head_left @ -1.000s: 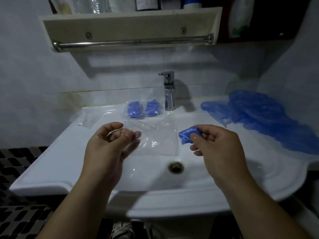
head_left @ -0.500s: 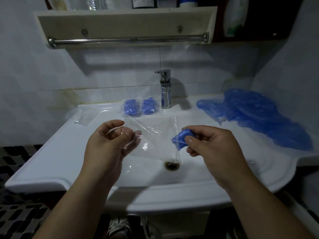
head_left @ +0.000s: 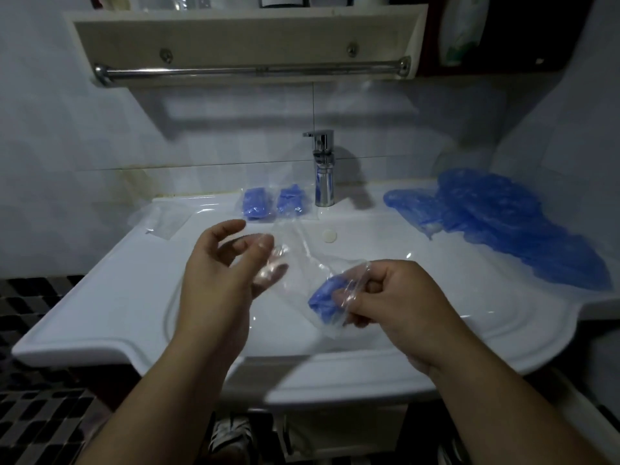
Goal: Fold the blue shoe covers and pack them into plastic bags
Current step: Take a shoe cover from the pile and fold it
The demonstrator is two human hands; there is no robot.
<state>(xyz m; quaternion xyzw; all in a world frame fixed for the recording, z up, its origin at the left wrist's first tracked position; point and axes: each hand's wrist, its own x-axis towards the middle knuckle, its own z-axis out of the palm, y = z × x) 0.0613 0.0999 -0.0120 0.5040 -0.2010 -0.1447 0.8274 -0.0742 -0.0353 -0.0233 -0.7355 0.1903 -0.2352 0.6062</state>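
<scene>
A clear plastic bag point(head_left: 302, 250) hangs over the basin between my hands. My left hand point(head_left: 221, 273) pinches the bag's left edge, with fingertips showing through the film. My right hand point(head_left: 385, 297) grips a folded blue shoe cover point(head_left: 323, 298), which sits inside the bag's lower right part, the film wrapped over my fingers. Two packed bags of folded blue covers point(head_left: 273, 203) lie behind the basin, left of the tap. A pile of loose blue shoe covers point(head_left: 503, 223) spreads over the counter at the right.
The white sink point(head_left: 100, 307) fills the middle, with a chrome tap point(head_left: 323, 169) at the back. Spare clear bags point(head_left: 164, 219) lie at its back left corner. A shelf with a towel rail point(head_left: 255, 70) hangs overhead. Dark tiled floor lies at the left.
My right hand has moved left and down, pushing the folded blue cover into the clear bag. My left hand has kept hold of the bag's edge and lifted slightly.
</scene>
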